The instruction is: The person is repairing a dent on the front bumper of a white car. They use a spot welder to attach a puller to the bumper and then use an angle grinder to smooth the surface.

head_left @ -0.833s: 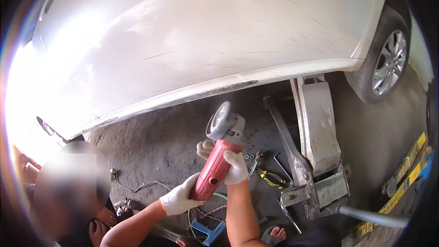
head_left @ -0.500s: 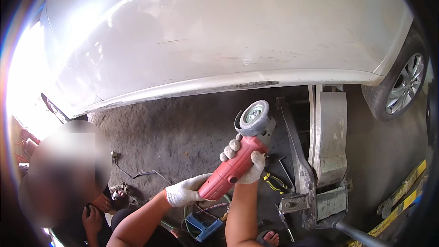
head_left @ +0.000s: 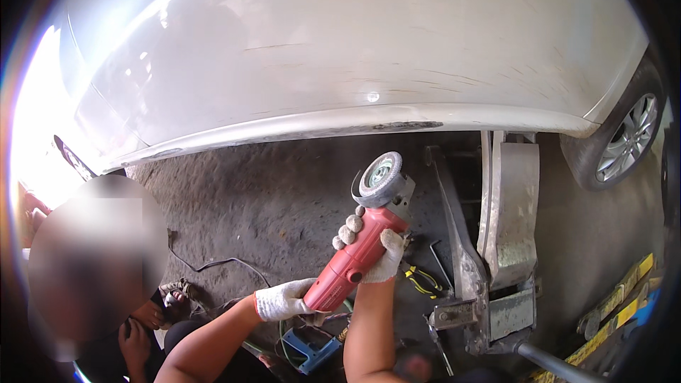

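A red angle grinder (head_left: 352, 262) is held in front of me, tilted with its head up and away. My left hand (head_left: 285, 300), in a white glove, wraps round the rear end of its body. My right hand (head_left: 381, 259), also gloved, grips the body just behind the head, its fingertips showing along the left side. A grey abrasive disc (head_left: 381, 174) with a curved guard sits on the grinder's head, below and apart from the car's sill. The white car (head_left: 340, 42) has scratches on its door and a dark scraped patch (head_left: 408, 126) along the sill.
A grey metal jack (head_left: 514, 227) stands under the sill at right, near the wheel (head_left: 628, 131). Yellow-handled pliers (head_left: 423, 281), a blue tool (head_left: 312, 352) and a black cable (head_left: 220, 263) lie on the floor. Another person (head_left: 99, 269) crouches at left. Yellow bars (head_left: 603, 333) lie at lower right.
Both hands and the grinder have shifted slightly left, and the disc has turned a little. Both hands keep their grip. The view has also shifted slightly.
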The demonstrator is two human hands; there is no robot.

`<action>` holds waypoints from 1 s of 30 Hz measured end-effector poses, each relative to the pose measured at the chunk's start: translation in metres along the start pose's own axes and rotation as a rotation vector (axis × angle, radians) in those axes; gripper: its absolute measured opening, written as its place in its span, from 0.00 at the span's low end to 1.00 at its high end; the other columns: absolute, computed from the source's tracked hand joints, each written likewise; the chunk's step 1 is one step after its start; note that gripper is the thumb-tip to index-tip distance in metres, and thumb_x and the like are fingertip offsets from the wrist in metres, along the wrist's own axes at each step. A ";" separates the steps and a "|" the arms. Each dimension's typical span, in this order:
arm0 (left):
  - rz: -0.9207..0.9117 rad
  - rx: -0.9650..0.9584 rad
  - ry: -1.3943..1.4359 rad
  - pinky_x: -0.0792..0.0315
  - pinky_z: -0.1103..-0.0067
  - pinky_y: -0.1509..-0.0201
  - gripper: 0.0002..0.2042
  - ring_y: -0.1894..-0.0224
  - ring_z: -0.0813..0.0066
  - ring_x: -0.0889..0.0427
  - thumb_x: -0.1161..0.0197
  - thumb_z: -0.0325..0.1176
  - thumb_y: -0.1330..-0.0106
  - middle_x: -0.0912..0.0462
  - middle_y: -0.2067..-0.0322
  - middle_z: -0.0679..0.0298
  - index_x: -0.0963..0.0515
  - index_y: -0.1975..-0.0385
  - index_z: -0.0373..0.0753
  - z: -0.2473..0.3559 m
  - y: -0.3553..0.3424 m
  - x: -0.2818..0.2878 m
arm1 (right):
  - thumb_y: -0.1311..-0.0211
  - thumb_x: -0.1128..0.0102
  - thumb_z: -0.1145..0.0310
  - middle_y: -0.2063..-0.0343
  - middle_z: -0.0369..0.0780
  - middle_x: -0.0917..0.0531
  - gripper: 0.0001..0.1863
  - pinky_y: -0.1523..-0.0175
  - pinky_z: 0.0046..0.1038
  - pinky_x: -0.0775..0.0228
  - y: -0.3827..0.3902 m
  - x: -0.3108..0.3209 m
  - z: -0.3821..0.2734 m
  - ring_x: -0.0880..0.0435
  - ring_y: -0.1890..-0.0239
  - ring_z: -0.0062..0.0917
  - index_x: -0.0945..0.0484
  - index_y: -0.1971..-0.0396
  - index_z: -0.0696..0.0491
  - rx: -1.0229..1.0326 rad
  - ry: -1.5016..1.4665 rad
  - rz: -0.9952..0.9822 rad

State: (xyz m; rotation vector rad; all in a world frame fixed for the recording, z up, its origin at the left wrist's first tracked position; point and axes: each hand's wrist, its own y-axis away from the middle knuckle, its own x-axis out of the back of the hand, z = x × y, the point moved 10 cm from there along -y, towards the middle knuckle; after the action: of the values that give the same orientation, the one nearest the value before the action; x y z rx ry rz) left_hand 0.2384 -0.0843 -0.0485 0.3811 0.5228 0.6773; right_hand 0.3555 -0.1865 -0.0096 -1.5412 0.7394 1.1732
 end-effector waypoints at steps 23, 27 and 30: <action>0.230 -0.100 -0.016 0.25 0.79 0.58 0.25 0.63 0.77 0.20 0.39 0.39 0.28 0.19 0.53 0.58 0.37 0.38 0.34 -0.009 0.050 -0.016 | 0.42 0.36 0.56 0.58 0.40 0.21 0.29 0.48 0.37 0.29 0.022 0.001 0.035 0.20 0.56 0.30 0.30 0.45 0.56 -0.017 -0.049 0.061; 0.365 -0.168 0.002 0.25 0.79 0.55 0.27 0.59 0.78 0.21 0.39 0.39 0.28 0.20 0.53 0.60 0.38 0.35 0.33 -0.005 0.052 -0.005 | 0.43 0.35 0.58 0.58 0.41 0.21 0.27 0.48 0.38 0.28 0.020 -0.002 0.025 0.20 0.57 0.32 0.29 0.46 0.55 0.037 0.011 0.139; 0.503 -0.198 -0.038 0.26 0.79 0.49 0.27 0.53 0.79 0.22 0.40 0.40 0.26 0.22 0.51 0.62 0.37 0.34 0.32 0.003 0.056 0.006 | 0.44 0.34 0.59 0.59 0.42 0.21 0.26 0.49 0.39 0.28 0.012 -0.005 0.013 0.20 0.58 0.33 0.29 0.48 0.54 0.090 0.127 0.208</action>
State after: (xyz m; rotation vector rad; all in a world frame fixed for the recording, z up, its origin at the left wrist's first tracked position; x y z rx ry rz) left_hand 0.2169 -0.0401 -0.0202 0.3402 0.3181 1.1950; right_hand 0.3397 -0.1784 -0.0094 -1.5004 1.0439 1.1833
